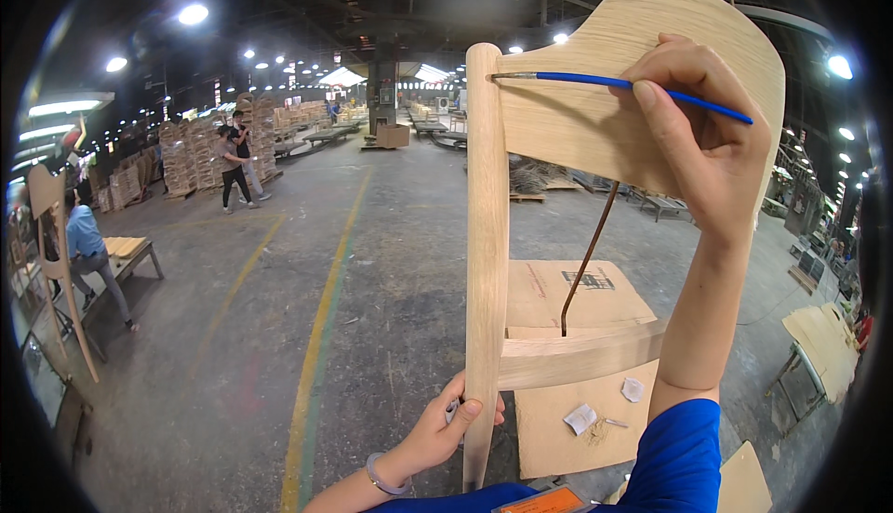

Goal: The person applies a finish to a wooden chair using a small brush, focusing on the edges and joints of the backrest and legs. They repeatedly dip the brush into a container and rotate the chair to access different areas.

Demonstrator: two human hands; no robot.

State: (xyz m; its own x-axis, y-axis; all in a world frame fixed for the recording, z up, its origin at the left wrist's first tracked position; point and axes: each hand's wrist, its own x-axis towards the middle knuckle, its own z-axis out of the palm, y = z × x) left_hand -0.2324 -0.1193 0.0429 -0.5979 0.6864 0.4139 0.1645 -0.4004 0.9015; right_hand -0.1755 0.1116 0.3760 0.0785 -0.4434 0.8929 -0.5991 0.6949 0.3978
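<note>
A pale, unpainted wooden chair back (pixel 642 25) stands upright in front of me, with a wide curved top panel and a round-ended side post (pixel 486 234). My right hand (pixel 712 132) pinches a thin paintbrush (pixel 586 78) with a blue handle. The brush tip touches, or nearly touches, the joint between post and top panel. Low on the post, my left hand (pixel 445 431) is wrapped around the wood. Something small and greyish shows between its fingers, too little to name. A curved lower rail (pixel 577 357) joins the post just above that hand.
Flattened cardboard (pixel 549 448) lies below, bearing crumpled white paper (pixel 580 418). A thin brown rod (pixel 589 262) runs down behind the chair back. Two people (pixel 237 164) stand near stacked wooden parts (pixel 191 155); another person (pixel 86 239) is beside a bench at left. A table (pixel 819 341) stands right.
</note>
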